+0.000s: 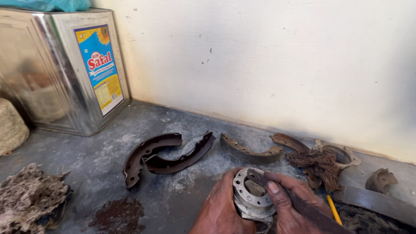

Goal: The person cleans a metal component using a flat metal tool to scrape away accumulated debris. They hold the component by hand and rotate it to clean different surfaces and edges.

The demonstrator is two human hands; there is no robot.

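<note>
Low in the frame, near the bottom edge, both hands work on a round metal hub (pixel 253 195) with holes around its face and a dark opening in the middle. The left hand (pixel 221 208) cups the hub from the left and below, fingers wrapped around its side in a firm hold. The right hand (pixel 288 203) comes in from the right – its fingers are closed around a flat, dark, rusty blade (pixel 303 207), with the thumb pressed along the top of it. The tip of the blade rests on the upper rim of the hub, touching the metal.

Everything sits on a grey, stained floor (pixel 99 156) beside a pale wall (pixel 268 65). Just beyond the hands lie two dark brake shoes (pixel 167 156), their curves nested and overlapping. To the right of them, close to the wall, a rusty shoe (pixel 251 151) lies alone, and a second one (pixel 288 142) is partly hidden by a clump of brown fibre (pixel 318 167). A pale metal ring (pixel 342 155) lies behind the clump. A yellow handle (pixel 333 209) shows just beside the right hand.

In the far left corner stands a large shiny tin (pixel 65 73) with a blue and yellow label – well apart from the hands. A matted fibre pad (pixel 30 197) lies at the lower left.
</note>
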